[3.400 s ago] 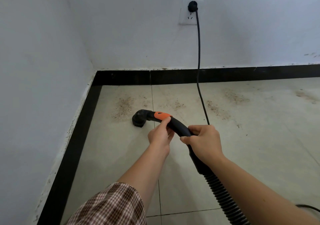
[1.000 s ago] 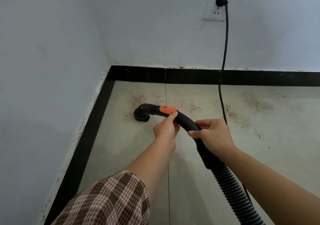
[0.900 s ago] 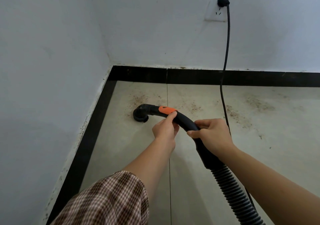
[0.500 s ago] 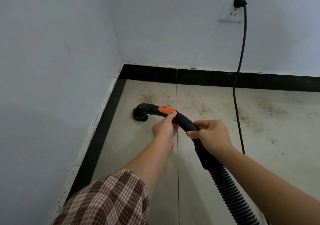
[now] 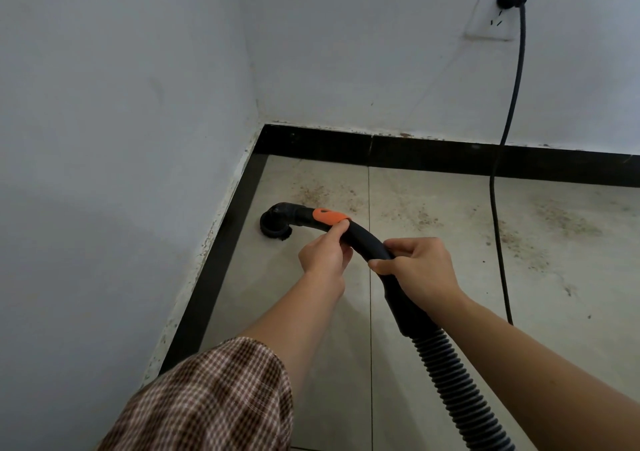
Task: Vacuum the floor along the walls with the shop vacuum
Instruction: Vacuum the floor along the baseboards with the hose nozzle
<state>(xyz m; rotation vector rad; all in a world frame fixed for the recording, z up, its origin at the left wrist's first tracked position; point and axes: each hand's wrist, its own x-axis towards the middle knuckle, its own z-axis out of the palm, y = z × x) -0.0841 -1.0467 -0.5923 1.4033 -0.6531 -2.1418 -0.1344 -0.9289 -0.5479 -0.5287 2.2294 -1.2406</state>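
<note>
Vacuum nozzle (image 5: 276,223) now sits closer to the black baseboard (image 5: 221,260) than half a second ago, just ahead and to the left of your left hand (image 5: 323,256), with its round brush down on the tile (image 5: 304,312). Your left hand curls around the curved black wand (image 5: 363,239) at its orange tab (image 5: 329,216). Your right hand (image 5: 415,270) wraps the wand just behind (both grips unchanged), and the ribbed hose (image 5: 457,384) trails back past that wrist.

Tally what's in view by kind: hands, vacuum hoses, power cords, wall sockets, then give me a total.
hands: 2, the left hand and the right hand
vacuum hose: 1
power cord: 1
wall socket: 1
total: 5
</note>
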